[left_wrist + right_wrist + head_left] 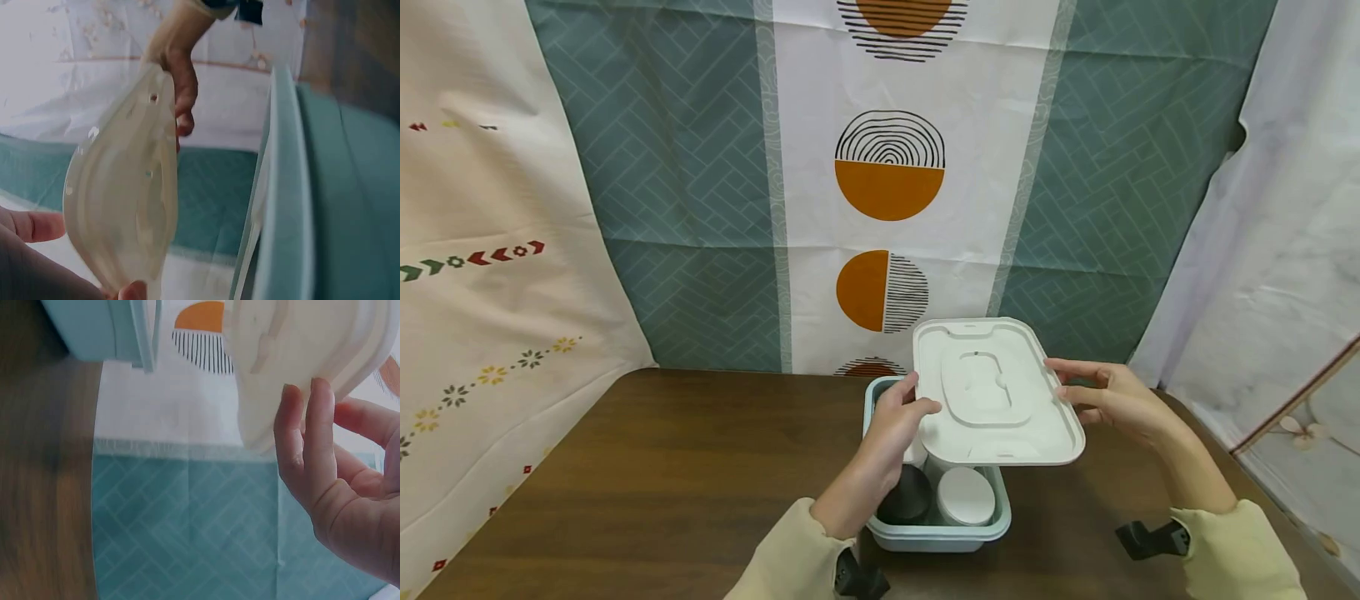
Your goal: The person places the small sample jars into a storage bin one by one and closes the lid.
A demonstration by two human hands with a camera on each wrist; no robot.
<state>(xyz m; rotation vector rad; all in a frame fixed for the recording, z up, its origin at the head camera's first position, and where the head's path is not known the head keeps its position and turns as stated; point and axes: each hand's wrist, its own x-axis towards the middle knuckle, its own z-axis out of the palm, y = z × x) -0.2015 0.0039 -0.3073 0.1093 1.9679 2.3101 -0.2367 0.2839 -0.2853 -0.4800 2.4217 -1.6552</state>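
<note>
A white rectangular lid (996, 392) with rounded corners is held tilted above a light blue box (936, 543). My left hand (883, 446) grips its left edge, the thumb lying over the top face. At the opposite edge my right hand (1120, 404) pinches the lid between thumb and fingers; the right wrist view shows fingertips (320, 390) against one face. Inside the box stand a white round-topped container (966, 497) and a dark rounded item (907, 497). More white things behind them are partly hidden by the lid.
The box stands on a brown wooden table (700, 467). A patterned green and white cloth (692, 183) hangs along the far edge, with pale cloths on the left and right sides.
</note>
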